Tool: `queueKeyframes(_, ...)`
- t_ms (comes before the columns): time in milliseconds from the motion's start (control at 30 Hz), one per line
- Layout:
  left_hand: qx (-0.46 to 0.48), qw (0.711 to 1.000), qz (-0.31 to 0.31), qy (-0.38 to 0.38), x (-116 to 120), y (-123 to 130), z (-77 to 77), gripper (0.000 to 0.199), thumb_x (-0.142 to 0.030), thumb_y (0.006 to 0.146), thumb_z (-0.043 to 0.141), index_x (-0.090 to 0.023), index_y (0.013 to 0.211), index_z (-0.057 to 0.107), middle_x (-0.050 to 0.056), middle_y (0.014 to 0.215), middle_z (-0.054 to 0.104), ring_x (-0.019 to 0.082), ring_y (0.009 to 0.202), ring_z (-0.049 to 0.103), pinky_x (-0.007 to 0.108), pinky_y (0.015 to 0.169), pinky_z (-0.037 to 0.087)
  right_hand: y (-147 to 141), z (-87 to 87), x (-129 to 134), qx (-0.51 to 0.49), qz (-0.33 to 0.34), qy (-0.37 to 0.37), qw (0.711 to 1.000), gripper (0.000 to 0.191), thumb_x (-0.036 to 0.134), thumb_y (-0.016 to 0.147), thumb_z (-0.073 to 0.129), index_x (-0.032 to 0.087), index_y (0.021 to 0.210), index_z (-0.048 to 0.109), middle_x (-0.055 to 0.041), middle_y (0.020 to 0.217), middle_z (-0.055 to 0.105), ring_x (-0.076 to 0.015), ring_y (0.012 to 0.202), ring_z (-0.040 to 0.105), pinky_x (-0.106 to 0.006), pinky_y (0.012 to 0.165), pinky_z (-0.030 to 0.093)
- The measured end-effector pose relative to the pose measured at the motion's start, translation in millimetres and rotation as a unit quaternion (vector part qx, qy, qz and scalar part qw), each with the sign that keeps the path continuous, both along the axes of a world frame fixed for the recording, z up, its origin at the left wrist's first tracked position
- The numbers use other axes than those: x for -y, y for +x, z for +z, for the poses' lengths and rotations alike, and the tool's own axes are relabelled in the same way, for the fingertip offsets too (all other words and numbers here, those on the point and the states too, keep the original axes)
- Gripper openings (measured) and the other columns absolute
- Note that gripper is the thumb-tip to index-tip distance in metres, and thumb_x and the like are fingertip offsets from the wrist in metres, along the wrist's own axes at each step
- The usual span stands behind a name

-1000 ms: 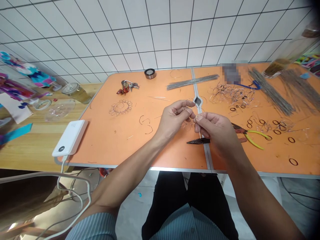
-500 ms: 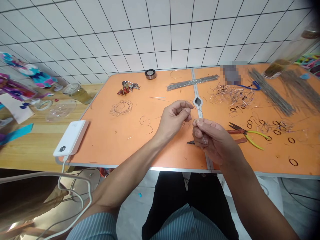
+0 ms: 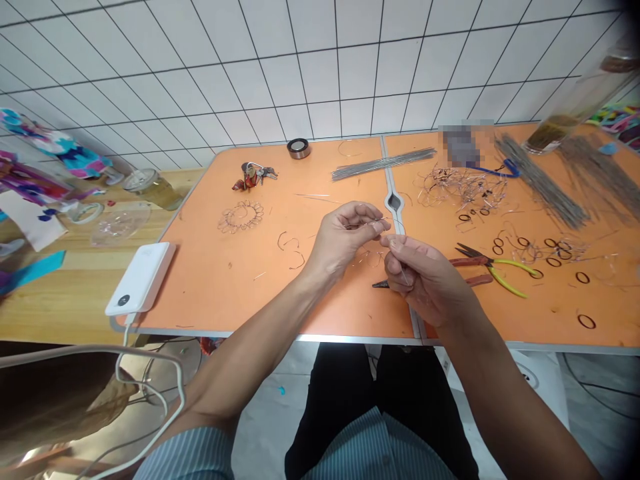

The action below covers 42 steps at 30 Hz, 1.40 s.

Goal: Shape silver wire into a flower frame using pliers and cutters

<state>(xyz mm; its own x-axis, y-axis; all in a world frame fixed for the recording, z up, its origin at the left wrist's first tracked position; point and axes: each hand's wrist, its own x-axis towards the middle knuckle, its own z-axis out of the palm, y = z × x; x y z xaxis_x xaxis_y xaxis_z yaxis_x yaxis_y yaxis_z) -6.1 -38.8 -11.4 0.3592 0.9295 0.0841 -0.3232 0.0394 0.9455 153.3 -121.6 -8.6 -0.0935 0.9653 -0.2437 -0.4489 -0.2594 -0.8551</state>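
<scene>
Wire (image 3: 403,272), thin and pale, is between the two hands above the orange bench (image 3: 260,300), near the metal seam that divides the top. It is fine enough to be hard to follow; one end slants down across the curled fingers of the right hand, and a faint length shows by the left fingertips. Its full shape cannot be made out.

Right hand (image 3: 420,277): thumb and index finger pressed together, pinching the wire, other fingers folded in toward the palm. Left hand (image 3: 343,237): fingers bent, thumb and index tips drawn in close beside the right fingertips; whether they are closed on the wire cannot be told.

Under and beside the right hand lies a dark-tipped tool (image 3: 381,285), mostly covered. Just right of that hand, pliers (image 3: 500,263) with yellow-green handles rest with their jaws apart, beside red-brown handles (image 3: 477,280). Farther right, dark rings (image 3: 583,277) are scattered among loose wire scraps; a larger copper-toned tangle (image 3: 463,190) sits behind them. A bundle of straight wires (image 3: 383,164) lies across the seam, beyond the hands. On the left part of the bench: a looped wire ring (image 3: 241,217), keys (image 3: 255,175), a roll of tape (image 3: 299,148) near the back edge, and a white power bank (image 3: 141,278) at the left edge.
</scene>
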Motion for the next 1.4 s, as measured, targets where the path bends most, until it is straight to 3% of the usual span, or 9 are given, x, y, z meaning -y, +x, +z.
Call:
queueKeyframes(233, -0.013, 0.997, 0.012, -0.078, 0, 0, 3.5, 0.030, -0.028, 0.070, 0.101, -0.020, 0.088, 0.078, 0.000, 0.089, 0.078, 0.011, 0.077, 0.069, 0.026, 0.077, 0.056, -5, -4.6, 7, 0.031, -0.083, 0.048, 0.995, 0.031, 0.039, 0.090, 0.094, 0.026, 0.112, 0.076, 0.0010, 0.084, 0.075, -0.0116, 0.062, 0.048, -0.026, 0.058, 0.040)
queueKeyframes(333, -0.003, 0.994, 0.010, -0.106, -2, -1, 3.0, 0.032, -0.026, 0.068, 0.102, -0.020, 0.086, 0.077, 0.000, 0.090, 0.078, 0.011, 0.080, 0.070, 0.026, 0.077, 0.056, -7, -6.2, 10, 0.063, -0.102, 0.080, 0.990, 0.018, 0.038, 0.093, 0.085, 0.025, 0.106, 0.083, -0.0038, 0.095, 0.079, -0.0142, 0.070, 0.058, -0.030, 0.065, 0.051)
queueKeyframes(467, 0.004, 0.992, 0.003, -0.129, -2, 0, 1.2, 0.030, -0.022, 0.067, 0.100, -0.019, 0.085, 0.076, 0.000, 0.088, 0.077, 0.011, 0.077, 0.071, 0.026, 0.075, 0.057, -9, -8.9, 14, 0.145, -0.120, 0.139, 0.972, 0.016, 0.033, 0.098, 0.083, 0.027, 0.112, 0.088, -0.0060, 0.106, 0.085, -0.0180, 0.083, 0.072, -0.036, 0.078, 0.063)
queueKeyframes(533, 0.004, 0.991, -0.003, -0.134, -3, 0, -0.1, 0.027, -0.021, 0.070, 0.098, -0.019, 0.086, 0.076, 0.001, 0.087, 0.077, 0.012, 0.077, 0.072, 0.027, 0.076, 0.058, -10, -8.8, 16, 0.234, -0.160, 0.173, 0.943, 0.016, 0.033, 0.103, 0.082, 0.028, 0.115, 0.089, -0.0053, 0.105, 0.087, -0.0189, 0.082, 0.075, -0.038, 0.080, 0.066)
queueKeyframes(667, 0.004, 0.991, -0.015, -0.133, -2, 1, -1.6, 0.024, -0.024, 0.075, 0.097, -0.019, 0.085, 0.076, 0.000, 0.084, 0.077, 0.010, 0.070, 0.069, 0.026, 0.074, 0.056, -7, -5.4, 14, 0.409, -0.223, 0.274, 0.841, 0.021, 0.027, 0.110, 0.072, 0.030, 0.118, 0.091, -0.0036, 0.105, 0.087, -0.0190, 0.078, 0.077, -0.040, 0.079, 0.065)
queueKeyframes(733, -0.006, 0.991, -0.018, -0.134, -1, 1, -1.4, 0.023, -0.032, 0.083, 0.096, -0.019, 0.087, 0.078, 0.002, 0.088, 0.080, 0.009, 0.067, 0.067, 0.026, 0.072, 0.055, -3, -3.5, 11, 0.455, -0.230, 0.304, 0.805, 0.022, 0.026, 0.110, 0.070, 0.029, 0.117, 0.091, -0.0050, 0.111, 0.086, -0.0202, 0.080, 0.079, -0.041, 0.078, 0.065)
queueKeyframes(933, -0.023, 0.990, -0.011, -0.138, -2, 1, -2.0, 0.028, -0.043, 0.094, 0.093, -0.018, 0.092, 0.083, 0.006, 0.091, 0.085, 0.010, 0.069, 0.067, 0.026, 0.072, 0.053, 11, 0.3, 5, 0.522, -0.250, 0.326, 0.748, 0.021, 0.027, 0.111, 0.067, 0.029, 0.114, 0.089, -0.0095, 0.112, 0.085, -0.0263, 0.090, 0.080, -0.046, 0.082, 0.065)
queueKeyframes(1267, -0.057, 0.989, -0.018, -0.135, 2, 0, 5.1, 0.028, -0.044, 0.096, 0.090, -0.017, 0.092, 0.081, 0.004, 0.086, 0.081, 0.008, 0.064, 0.059, 0.024, 0.068, 0.050, 13, 4.6, -8, 0.537, -0.263, 0.387, 0.702, 0.018, 0.022, 0.107, 0.070, 0.030, 0.106, 0.086, -0.0038, 0.100, 0.087, -0.0208, 0.069, 0.078, -0.041, 0.069, 0.065)
queueKeyframes(1400, -0.047, 0.990, -0.024, -0.133, 2, -1, 5.6, 0.023, -0.038, 0.101, 0.084, -0.017, 0.091, 0.081, 0.003, 0.082, 0.078, 0.008, 0.063, 0.058, 0.023, 0.066, 0.048, 14, 5.5, -15, 0.554, -0.256, 0.420, 0.672, 0.020, 0.021, 0.108, 0.069, 0.032, 0.105, 0.085, -0.0047, 0.099, 0.088, -0.0257, 0.082, 0.082, -0.044, 0.076, 0.067)
